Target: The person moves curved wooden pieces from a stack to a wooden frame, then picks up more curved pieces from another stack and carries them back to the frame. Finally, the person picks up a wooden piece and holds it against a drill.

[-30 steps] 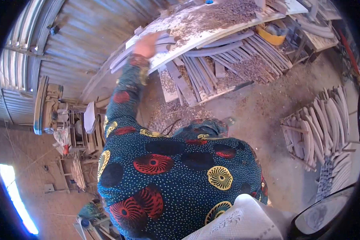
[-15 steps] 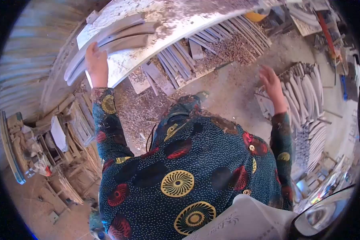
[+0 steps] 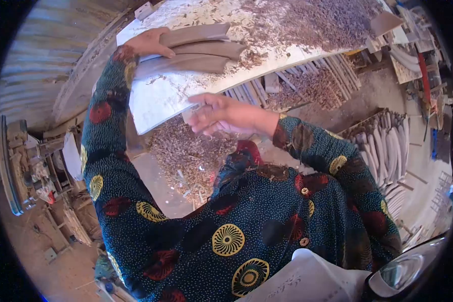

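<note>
Several curved wooden slats [image 3: 199,50] lie side by side on the pale worktable [image 3: 153,98], in the upper left of the head view. My left hand [image 3: 150,43] is closed over their left ends, thumb on the near side; some fingertips are hidden. My right hand [image 3: 219,115] hovers by the table's front edge, slightly blurred. Its fingers are apart and loosely bent, with nothing visible in them. It is apart from the slats.
Wood shavings [image 3: 312,22] cover the table's far right part. Below it lie straight wooden strips [image 3: 246,94] and more shavings on the floor [image 3: 181,151]. Curved wood pieces [image 3: 382,146] are stacked at right. Wooden scraps [image 3: 45,171] stand at left.
The slats have slid right along the table, with my left hand now over their left ends. My right hand has come from the far right to the table's front edge.
</note>
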`<control>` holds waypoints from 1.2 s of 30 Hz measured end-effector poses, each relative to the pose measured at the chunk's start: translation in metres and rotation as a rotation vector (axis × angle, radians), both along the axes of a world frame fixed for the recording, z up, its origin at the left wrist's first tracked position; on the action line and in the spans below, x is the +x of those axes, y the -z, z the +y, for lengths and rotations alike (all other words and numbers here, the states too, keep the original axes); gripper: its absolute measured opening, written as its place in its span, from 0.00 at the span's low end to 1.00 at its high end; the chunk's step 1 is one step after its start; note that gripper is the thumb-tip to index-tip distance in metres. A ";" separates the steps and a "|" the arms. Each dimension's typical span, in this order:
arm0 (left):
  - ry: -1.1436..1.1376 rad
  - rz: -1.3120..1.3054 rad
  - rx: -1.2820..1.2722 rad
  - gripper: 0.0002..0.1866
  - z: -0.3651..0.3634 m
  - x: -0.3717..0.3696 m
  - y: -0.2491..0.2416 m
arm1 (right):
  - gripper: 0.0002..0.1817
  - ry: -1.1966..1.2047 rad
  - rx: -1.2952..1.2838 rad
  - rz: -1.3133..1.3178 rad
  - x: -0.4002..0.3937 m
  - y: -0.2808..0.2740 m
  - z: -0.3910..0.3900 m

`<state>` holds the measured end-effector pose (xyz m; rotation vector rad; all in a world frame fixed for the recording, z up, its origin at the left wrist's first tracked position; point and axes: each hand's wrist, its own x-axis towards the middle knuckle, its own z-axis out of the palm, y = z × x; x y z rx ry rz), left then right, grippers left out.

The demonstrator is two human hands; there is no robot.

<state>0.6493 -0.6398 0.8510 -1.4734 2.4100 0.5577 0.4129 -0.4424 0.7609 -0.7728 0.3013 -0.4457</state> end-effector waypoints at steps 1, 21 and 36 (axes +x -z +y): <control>-0.012 0.011 0.036 0.40 0.012 -0.001 -0.004 | 0.34 0.014 0.114 -0.101 0.003 0.008 -0.004; -0.105 0.159 0.199 0.29 0.130 -0.122 -0.005 | 0.19 0.709 0.396 -0.208 -0.026 0.017 0.045; 0.335 0.180 0.745 0.27 0.206 -0.376 0.062 | 0.29 1.519 0.160 -0.092 -0.202 0.067 0.189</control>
